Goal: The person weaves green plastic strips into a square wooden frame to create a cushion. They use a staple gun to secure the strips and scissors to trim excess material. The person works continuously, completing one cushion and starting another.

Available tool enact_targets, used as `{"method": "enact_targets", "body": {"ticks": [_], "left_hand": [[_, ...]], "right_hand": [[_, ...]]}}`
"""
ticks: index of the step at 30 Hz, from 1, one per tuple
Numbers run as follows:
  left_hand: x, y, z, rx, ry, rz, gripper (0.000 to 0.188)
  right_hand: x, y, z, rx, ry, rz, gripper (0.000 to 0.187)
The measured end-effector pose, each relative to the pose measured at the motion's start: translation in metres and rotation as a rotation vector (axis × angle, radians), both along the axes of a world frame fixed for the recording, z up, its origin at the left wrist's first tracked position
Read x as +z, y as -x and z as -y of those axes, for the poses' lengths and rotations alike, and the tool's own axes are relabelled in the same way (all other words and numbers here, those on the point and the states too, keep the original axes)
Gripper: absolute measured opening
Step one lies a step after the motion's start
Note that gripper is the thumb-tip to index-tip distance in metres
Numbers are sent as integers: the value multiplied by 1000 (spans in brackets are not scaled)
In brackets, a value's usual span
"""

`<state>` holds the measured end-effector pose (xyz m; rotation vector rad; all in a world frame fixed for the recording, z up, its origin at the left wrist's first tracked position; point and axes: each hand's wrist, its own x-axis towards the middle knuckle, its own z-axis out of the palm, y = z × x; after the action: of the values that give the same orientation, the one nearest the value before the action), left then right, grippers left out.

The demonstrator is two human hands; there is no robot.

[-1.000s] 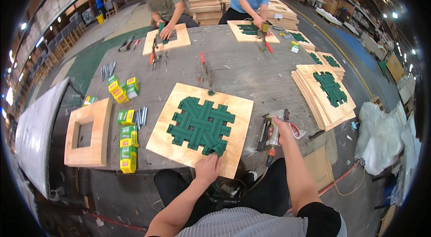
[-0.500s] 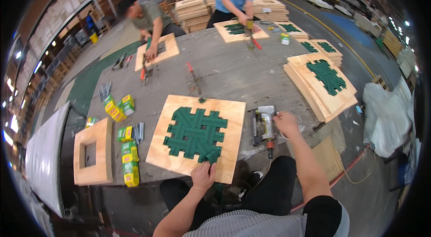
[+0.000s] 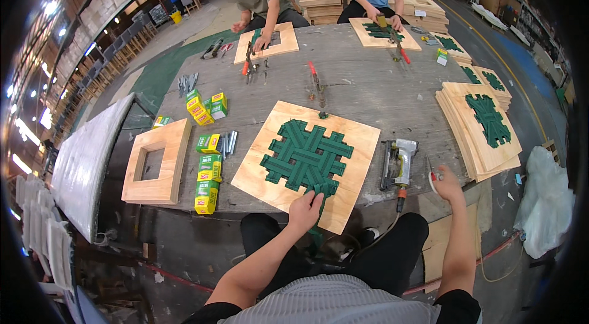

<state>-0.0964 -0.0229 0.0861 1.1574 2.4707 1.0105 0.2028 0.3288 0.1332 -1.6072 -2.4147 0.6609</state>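
Observation:
In front of me lies a square plywood board (image 3: pixel 257 171) with green webbing straps (image 3: pixel 307 153) woven across its middle. My left hand (image 3: pixel 305 212) pinches a strap at the near side of the weave, and the loose strap end (image 3: pixel 316 237) hangs past the board's near edge. My right hand (image 3: pixel 449 184) is closed around scissors (image 3: pixel 432 180) with a red and white handle, blades pointing away from me, at the table's near right edge. Between that hand and the board rests a staple gun (image 3: pixel 402 164) with an air hose.
Left of the board are green and yellow boxes (image 3: pixel 208 167), staple strips (image 3: pixel 229 142) and stacked wooden frames (image 3: pixel 175 164). A pile of strapped boards (image 3: pixel 451 131) stands at right. A clamp-like tool with a red handle (image 3: pixel 315 76) lies beyond. Two people work across the table (image 3: pixel 343 85).
The view has shifted, so the table sits further right and nearer. My right hand has moved away from the staple gun, with the scissors now plainly visible. A strap end now hangs below my left hand.

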Motion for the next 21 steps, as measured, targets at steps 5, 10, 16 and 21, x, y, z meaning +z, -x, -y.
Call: {"method": "enact_targets", "body": {"ticks": [5, 10, 16, 21], "left_hand": [[27, 44, -19, 142, -322, 1191, 34], [49, 58, -32, 87, -248, 1207, 35], [63, 48, -18, 106, -203, 1128, 34], [66, 44, -9, 107, -170, 1133, 34]], "right_hand": [[37, 3, 48, 189, 186, -230, 67], [41, 64, 101, 788, -25, -57, 56], [18, 134, 109, 1205, -264, 50, 46], [12, 166, 105, 1334, -245, 202, 42]]}}
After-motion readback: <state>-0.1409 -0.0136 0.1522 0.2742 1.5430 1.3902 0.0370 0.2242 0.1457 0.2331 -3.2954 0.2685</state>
